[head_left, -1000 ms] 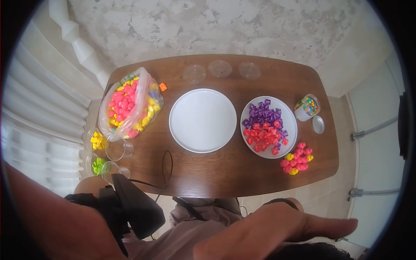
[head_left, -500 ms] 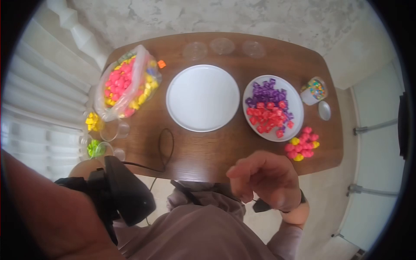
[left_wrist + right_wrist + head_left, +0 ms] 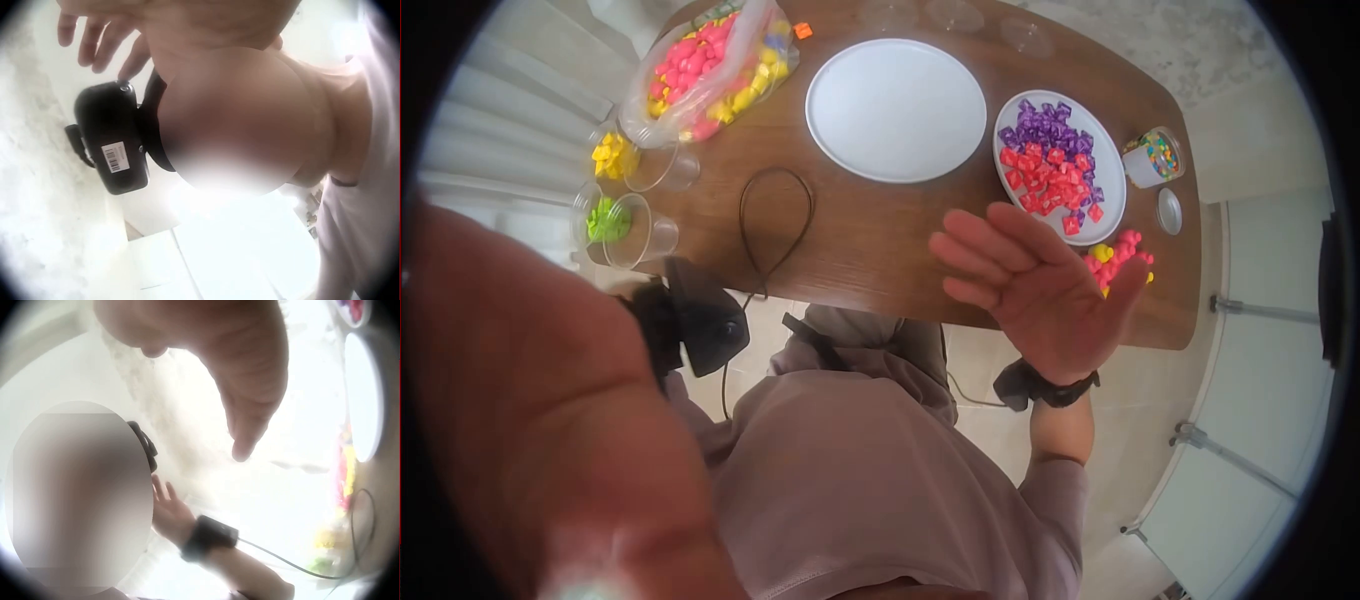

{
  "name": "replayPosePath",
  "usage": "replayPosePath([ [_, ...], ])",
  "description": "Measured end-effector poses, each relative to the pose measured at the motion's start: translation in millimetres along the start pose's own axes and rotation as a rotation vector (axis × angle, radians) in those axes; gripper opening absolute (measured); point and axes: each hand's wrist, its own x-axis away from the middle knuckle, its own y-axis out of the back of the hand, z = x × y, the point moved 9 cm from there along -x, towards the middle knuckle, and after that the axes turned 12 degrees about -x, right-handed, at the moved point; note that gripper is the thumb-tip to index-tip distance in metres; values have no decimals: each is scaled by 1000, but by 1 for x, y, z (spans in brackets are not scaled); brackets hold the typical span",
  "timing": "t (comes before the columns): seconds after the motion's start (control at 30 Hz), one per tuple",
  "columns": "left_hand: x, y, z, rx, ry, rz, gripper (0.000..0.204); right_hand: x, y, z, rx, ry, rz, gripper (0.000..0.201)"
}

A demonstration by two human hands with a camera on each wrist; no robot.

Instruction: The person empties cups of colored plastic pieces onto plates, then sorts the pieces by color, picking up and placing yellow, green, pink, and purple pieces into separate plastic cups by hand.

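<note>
My right hand is raised over the table's near right side, palm towards the head camera, with nothing in it. In the right wrist view its fingers hang across the top. My left hand is lifted beside the head, fingers extended. In the left wrist view those fingers reach close to a black camera housing worn on the head. In the head view only the left forearm shows, large and near. A white plate with purple and red pieces lies beyond the right hand.
A bare white plate lies mid-table. At left are a bag of pink and yellow pieces, clear cups and a looped cable. At right stand a jar, its lid and pink and yellow pieces.
The right hand has come from low near the body up over the table's near edge and turned its palm to the camera. The head view has tilted down, shifting the table upward.
</note>
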Motion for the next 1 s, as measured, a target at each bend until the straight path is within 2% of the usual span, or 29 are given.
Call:
replayPosePath([
  [0.03, -3, 0, 0, -1, -12, -9, 54, 1, -4, 5, -70, 19, 83, 122],
  [0.1, -13, 1, -6, -10, -18, -18, 54, 11, -10, 5, -91, 18, 97, 124],
  [0.17, 44, -6, 14, 43, 288, 254, 51, 18, -41, 8, -163, 34, 246, 129],
  [0.2, 72, -7, 27, 182, 458, 346, 46, 19, -49, 6, -176, 24, 243, 129],
  [0.27, 131, -5, 46, 284, 971, 432, 29, 24, -89, 5, -214, -29, 453, 112],
  [0.3, 155, -2, 50, 304, 1153, 433, 24, 27, -113, 5, -238, -55, 559, 104],
  [0.33, 172, 3, 52, 298, 1257, 447, 23, 22, -148, 3, -255, -69, 557, 104],
  [0.37, 187, 10, 53, 289, 1362, 451, 22, -1, -159, -3, -184, -40, 130, 66],
  [0.4, 192, 18, 52, 265, 1378, 430, 22, -4, -145, -6, -99, -22, -291, 31],
  [0.43, 201, 20, 49, 290, 1441, 450, 21, -8, -139, -11, -111, -57, -284, 31],
  [0.6, 240, 38, 33, 332, 1657, 478, 14, -6, -109, -41, -53, -276, 579, 92],
  [0.63, 244, 48, 38, 302, 1672, 447, 14, -5, -91, -46, -79, -304, 593, 92],
  [0.7, 253, 72, 51, 158, 1629, 501, 12, -2, -52, -64, 99, -348, 436, 83],
  [0.77, 257, 114, 72, -36, 1639, 365, 15, 33, -18, -62, 461, -390, -228, 82],
  [0.8, 262, 138, 83, -99, 1639, 307, 15, 36, -2, -70, 437, -439, -219, 82],
  [0.87, 278, 188, 102, -314, 1648, 273, 18, 44, 43, -93, 669, -450, 44, 77],
  [0.9, 284, 209, 109, -446, 1585, 311, 20, 56, 54, -106, 647, -473, 58, 77],
  [0.97, 307, 247, 124, -683, 1549, 477, 24, 100, 93, -124, 847, -735, -141, 74],
  [1.0, 318, 261, 130, -703, 1557, 472, 24, 117, 106, -133, 933, -841, -213, 70],
])
